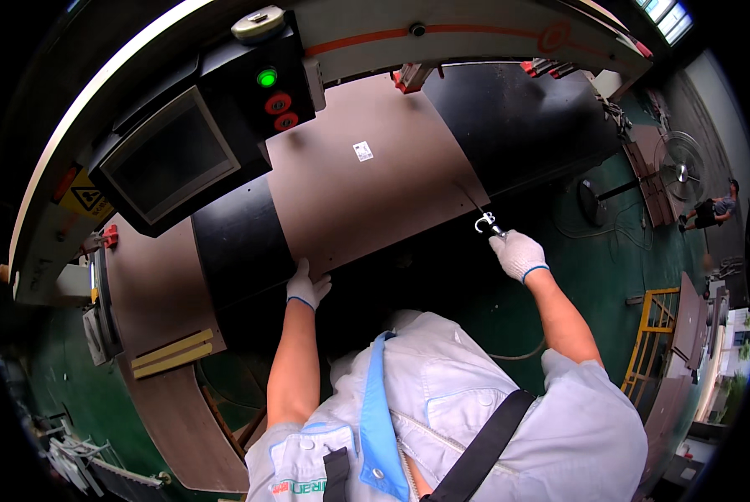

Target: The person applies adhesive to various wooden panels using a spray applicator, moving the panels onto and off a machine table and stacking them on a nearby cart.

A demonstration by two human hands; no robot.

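A brown rectangular panel [350,197] with a small white label lies across the black machine bed [239,234]. My left hand [308,289], in a white knit glove, touches the panel's near left corner, fingers stretched out and thumb apart. In my gloved right hand [519,255] is an air blow gun [494,226], gripped by its handle. Its thin nozzle points over the panel's near right corner. A hose [521,356] curves below my right forearm; where it joins the gun is hidden.
Overhead spans a machine beam [475,38] carrying a control box with a screen [171,155]. Another brown panel [153,284] with yellow strips [172,353] lies to the left. A floor fan [681,173], a yellow frame [649,343] and a distant person [714,211] are at the right.
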